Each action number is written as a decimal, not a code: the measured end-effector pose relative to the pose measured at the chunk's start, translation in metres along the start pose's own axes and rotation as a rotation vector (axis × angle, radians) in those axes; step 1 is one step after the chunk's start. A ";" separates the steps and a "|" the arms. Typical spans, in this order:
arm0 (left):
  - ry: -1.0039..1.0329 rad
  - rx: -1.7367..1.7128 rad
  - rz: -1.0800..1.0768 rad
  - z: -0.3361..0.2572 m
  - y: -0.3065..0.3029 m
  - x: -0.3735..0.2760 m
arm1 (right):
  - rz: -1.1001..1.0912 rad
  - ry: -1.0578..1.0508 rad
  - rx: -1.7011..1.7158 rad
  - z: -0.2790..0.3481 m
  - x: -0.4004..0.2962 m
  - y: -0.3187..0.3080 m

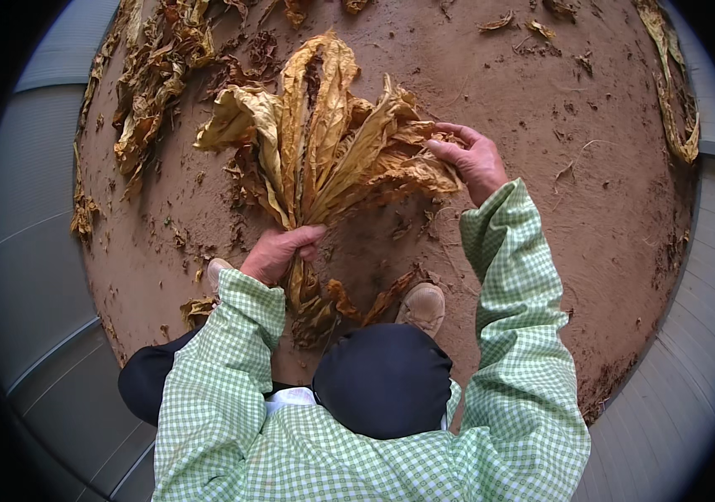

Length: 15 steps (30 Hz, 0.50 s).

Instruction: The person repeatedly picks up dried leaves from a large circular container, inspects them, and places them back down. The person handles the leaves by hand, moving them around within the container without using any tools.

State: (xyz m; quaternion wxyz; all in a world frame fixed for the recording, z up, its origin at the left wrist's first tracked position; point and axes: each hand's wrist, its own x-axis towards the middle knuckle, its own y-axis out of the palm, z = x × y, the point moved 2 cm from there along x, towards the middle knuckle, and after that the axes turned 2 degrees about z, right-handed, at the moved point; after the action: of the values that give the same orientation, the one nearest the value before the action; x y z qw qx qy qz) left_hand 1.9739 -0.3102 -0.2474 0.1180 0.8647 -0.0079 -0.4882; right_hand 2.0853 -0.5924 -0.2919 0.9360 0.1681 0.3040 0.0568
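A bundle of dried tobacco leaves fans out upward in front of me, yellow to brown and wrinkled. My left hand grips it around the gathered stems, thumb across the front. Below that fist, stem ends and some leaf hang down between my feet. My right hand is at the right edge of the fan, with thumb and fingers on a crumpled brown leaf. Whether those fingers pinch the leaf firmly or only touch it is hard to see.
A heap of dried leaves lies at the upper left on the bare earth floor. More leaves lie by the right wall. Ribbed grey sheeting bounds the left. My shoe stands near loose leaf scraps.
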 end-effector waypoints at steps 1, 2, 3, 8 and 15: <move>-0.026 0.018 -0.014 0.000 0.000 0.001 | -0.023 0.005 0.015 -0.002 0.006 -0.004; -0.052 0.035 -0.027 -0.001 0.001 0.002 | -0.066 -0.034 -0.102 -0.007 0.015 -0.008; -0.077 0.050 -0.046 -0.002 0.000 0.002 | -0.102 -0.073 -0.216 -0.014 0.023 -0.010; 0.018 0.320 0.076 -0.033 -0.006 0.004 | -0.420 -0.451 -0.537 -0.039 0.051 -0.015; 0.056 0.702 0.165 -0.104 -0.013 -0.026 | -0.444 -0.102 0.668 -0.041 0.067 0.006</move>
State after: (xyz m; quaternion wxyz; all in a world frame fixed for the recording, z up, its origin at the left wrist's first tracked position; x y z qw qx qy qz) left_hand 2.0472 -0.2741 -0.1762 -0.1469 0.8619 -0.2416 -0.4209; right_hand 2.1153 -0.5616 -0.3575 0.8333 0.3957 0.2879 -0.2572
